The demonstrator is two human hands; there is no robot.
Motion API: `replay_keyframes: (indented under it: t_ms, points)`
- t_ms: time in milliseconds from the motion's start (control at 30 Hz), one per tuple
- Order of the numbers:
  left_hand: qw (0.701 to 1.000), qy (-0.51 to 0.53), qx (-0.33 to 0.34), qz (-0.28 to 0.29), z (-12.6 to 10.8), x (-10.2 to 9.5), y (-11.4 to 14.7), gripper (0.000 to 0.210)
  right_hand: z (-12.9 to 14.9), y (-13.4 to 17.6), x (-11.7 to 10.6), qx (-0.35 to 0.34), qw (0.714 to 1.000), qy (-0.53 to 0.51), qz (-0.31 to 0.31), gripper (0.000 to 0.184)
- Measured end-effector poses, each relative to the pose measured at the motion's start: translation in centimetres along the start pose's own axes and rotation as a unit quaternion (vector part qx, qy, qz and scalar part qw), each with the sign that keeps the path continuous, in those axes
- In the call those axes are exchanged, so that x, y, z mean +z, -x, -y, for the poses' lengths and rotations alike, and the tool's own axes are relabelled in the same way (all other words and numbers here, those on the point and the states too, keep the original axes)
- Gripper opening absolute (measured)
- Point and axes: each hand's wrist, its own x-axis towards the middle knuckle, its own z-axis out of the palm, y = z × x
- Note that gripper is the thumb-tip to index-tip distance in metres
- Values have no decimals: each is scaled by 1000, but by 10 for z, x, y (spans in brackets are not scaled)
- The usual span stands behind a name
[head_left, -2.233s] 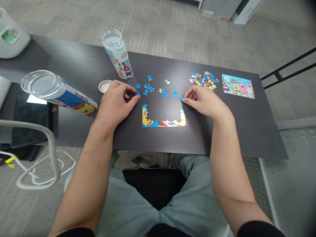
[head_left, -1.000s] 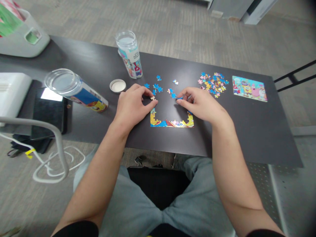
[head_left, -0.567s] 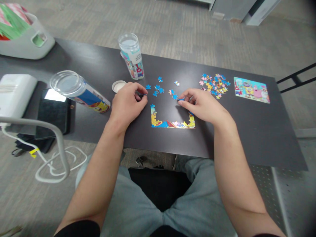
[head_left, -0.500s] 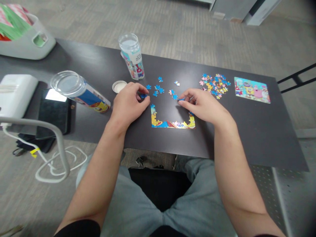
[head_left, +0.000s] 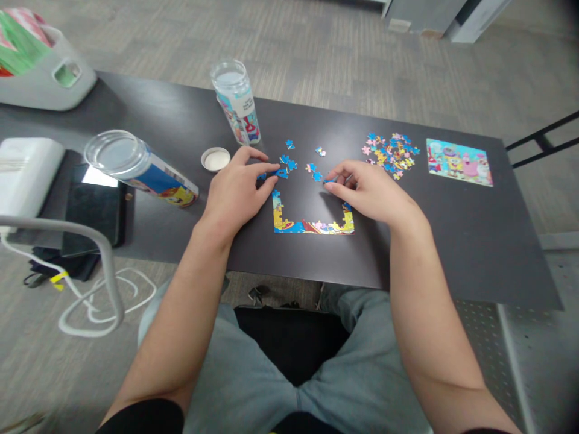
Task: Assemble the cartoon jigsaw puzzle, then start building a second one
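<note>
The left hand (head_left: 235, 193) lies palm down on the dark table (head_left: 452, 241), its fingers stretched over a small blue puzzle piece (head_left: 275, 173) and pressing it flat rather than gripping it. The right hand (head_left: 368, 193) pinches another blue piece (head_left: 329, 180) between thumb and forefinger, fingers curled. Between and just below both hands sits the partly built puzzle border (head_left: 312, 220). More loose blue pieces (head_left: 312, 169) lie just beyond the fingertips, and 1 upright jar (head_left: 235, 102) stands past the left hand.
</note>
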Motion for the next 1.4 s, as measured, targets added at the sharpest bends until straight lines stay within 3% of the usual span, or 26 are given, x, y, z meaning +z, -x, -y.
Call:
replay_keyframes:
  t_ms: [300, 533, 633, 800, 967, 1100, 1300, 1400]
  points:
    - [1000, 11, 6, 5, -23, 3, 2, 11, -4, -2, 2, -15, 1000, 7, -1, 8]
    - [996, 68, 23, 60, -26, 2, 1, 13, -3, -2, 4, -40, 999, 12, 24, 13]
    - [995, 65, 28, 70, -27, 2, 2, 13, -6, -2, 1, -28, 999, 20, 3, 12]
    - [997, 2, 36, 62, -43, 10, 5, 10, -25, -1, -12, -3, 998, 46, -41, 22]
    - [994, -1, 67, 88, -65, 20, 7, 21, -38, -1, -9, -40, 996, 54, -59, 43]
    - [990, 35, 88, 106, -64, 17, 5, 16, -36, -4, 0, -46, 992, 84, -87, 37]
    - [979, 57, 134, 141, -46, 14, 1, 27, -30, -8, -6, -39, 996, 63, -44, 17]
    - [978, 60, 139, 144, -47, 19, 1, 24, -32, -9, -10, -23, 999, 32, -37, 20]
